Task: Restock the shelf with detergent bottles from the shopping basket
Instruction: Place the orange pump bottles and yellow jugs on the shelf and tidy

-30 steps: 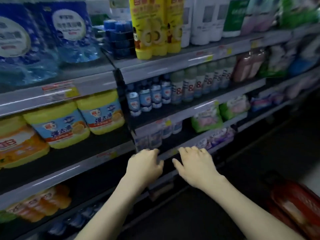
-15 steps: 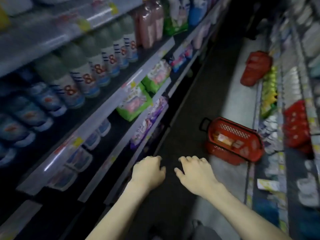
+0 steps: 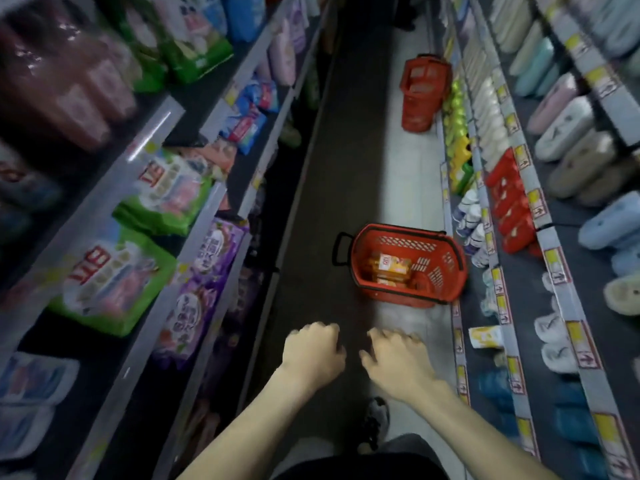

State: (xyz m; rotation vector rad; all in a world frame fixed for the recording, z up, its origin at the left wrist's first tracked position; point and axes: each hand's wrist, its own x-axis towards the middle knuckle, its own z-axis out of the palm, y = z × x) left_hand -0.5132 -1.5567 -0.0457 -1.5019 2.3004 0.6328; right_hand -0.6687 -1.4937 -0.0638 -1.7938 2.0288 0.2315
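A red shopping basket (image 3: 436, 271) stands on the aisle floor ahead, close to the right-hand shelving. Inside it lie orange detergent bottles (image 3: 389, 266) with white and orange labels. My left hand (image 3: 311, 351) and my right hand (image 3: 394, 355) hover side by side in front of me, short of the basket. Both hold nothing; their fingers hang loosely curled. The shelf (image 3: 145, 161) with detergent bags and bottles runs along the left side.
A stack of red baskets (image 3: 420, 91) stands farther down the aisle on the right. Right-hand shelves (image 3: 550, 237) carry slippers, bottles and red packs. My shoe (image 3: 375, 420) shows on the floor below my hands. The aisle floor is narrow between both shelf rows.
The view has swung from the left shelf down the aisle, bringing the red basket nearer and more central. Both hands stay empty in front of me.
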